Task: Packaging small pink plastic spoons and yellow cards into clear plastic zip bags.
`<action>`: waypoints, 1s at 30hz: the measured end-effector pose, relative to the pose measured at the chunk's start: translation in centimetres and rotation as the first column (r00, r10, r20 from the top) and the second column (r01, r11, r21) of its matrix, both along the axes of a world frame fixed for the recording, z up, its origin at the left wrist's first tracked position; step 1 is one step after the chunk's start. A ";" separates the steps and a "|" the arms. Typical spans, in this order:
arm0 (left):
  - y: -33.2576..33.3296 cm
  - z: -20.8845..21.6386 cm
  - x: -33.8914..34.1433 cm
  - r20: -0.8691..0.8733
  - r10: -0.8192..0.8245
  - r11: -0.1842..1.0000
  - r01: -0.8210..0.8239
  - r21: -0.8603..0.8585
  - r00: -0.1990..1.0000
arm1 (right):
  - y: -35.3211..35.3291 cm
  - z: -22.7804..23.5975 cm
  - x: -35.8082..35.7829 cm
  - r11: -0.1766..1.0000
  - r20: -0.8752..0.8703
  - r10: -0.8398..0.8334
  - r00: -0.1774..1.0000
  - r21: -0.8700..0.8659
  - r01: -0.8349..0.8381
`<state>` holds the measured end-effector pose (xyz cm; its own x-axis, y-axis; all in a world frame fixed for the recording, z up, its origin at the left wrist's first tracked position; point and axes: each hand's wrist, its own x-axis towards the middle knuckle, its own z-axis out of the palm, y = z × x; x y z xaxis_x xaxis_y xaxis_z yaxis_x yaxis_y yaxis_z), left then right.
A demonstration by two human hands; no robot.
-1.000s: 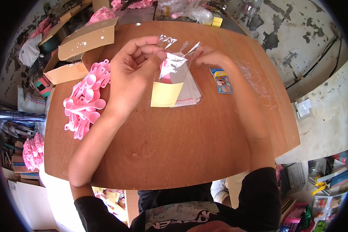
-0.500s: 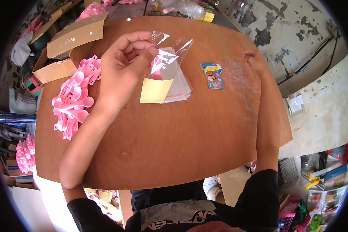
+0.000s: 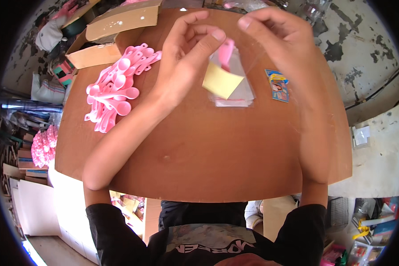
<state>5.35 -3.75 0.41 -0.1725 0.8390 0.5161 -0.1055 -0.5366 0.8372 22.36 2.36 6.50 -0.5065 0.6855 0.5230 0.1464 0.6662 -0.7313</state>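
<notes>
My left hand (image 3: 186, 57) pinches the top of a clear plastic bag between thumb and fingers. Inside the bag show a yellow card (image 3: 223, 81) and a pink piece (image 3: 226, 52), probably a spoon, blurred. My right hand (image 3: 281, 37) is raised just right of the bag's top, thumb and forefinger together; whatever they grip is too fine to make out. Below the held bag lies a stack of clear plastic bags (image 3: 240, 97). A pile of pink plastic spoons (image 3: 115, 91) lies left of my left forearm.
Small blue printed cards (image 3: 279, 94) lie beside my right forearm on the brown wooden table (image 3: 208, 150). An open cardboard box (image 3: 95, 55) stands at the far left. A peeling wall (image 3: 363, 48) borders the right side, with a pale surface (image 3: 381, 150) beside the table.
My right hand has come up and left from the clear film at the right to beside the bag's top. My left hand has lifted the bag slightly, and it now tilts. The view has shifted.
</notes>
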 end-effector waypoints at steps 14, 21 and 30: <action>1.7 -1.3 -2.7 -0.266 -0.312 0.949 0.284 -0.138 0.912 | -0.2 1.8 -1.6 0.981 0.165 0.083 0.983 -0.190 -0.051; 2.2 -1.8 -2.7 -0.196 -0.218 0.971 0.192 -0.142 0.956 | 0.9 -2.6 -0.2 0.895 -0.075 0.150 0.986 -0.412 -0.168; 2.0 -1.9 -2.5 0.109 -0.317 0.925 0.332 -0.186 0.942 | 1.5 -5.2 0.5 0.906 -0.197 0.121 0.973 -0.379 -0.189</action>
<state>2.87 -1.79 -1.44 0.0947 0.9397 0.3287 -0.3126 -0.2854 0.9060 22.88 3.88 1.35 -0.5530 0.7721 0.3132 -0.0809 0.3243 -0.9425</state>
